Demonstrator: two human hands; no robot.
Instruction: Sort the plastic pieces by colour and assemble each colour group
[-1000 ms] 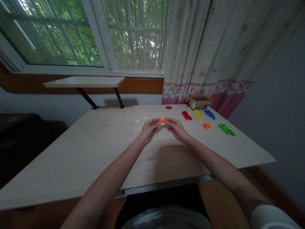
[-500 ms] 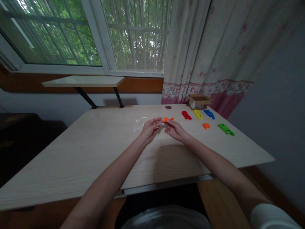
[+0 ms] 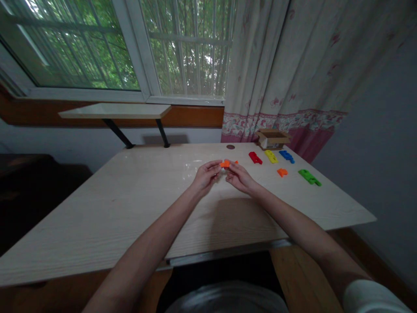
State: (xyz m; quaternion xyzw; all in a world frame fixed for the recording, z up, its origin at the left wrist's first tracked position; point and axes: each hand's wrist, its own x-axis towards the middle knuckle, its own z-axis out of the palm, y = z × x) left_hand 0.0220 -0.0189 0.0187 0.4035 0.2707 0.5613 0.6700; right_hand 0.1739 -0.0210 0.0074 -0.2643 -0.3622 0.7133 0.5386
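Observation:
Above the middle of the pale wooden table, both hands meet at a small orange plastic piece. My left hand is closed, pinching its left side with the fingertips. My right hand grips the right side, and a bit of orange shows past its fingers. The fingers cover much of the piece, so its full shape is hidden. A second orange piece lies on the table to the right of my right hand.
Further right lie a red piece, a yellow piece, a blue piece and a green piece. An open cardboard box stands at the back right corner. A raised white shelf is at the back left.
The orange piece between my hands has turned slightly and shows a different outline. Both hands keep nearly the same place; the other pieces lie as before.

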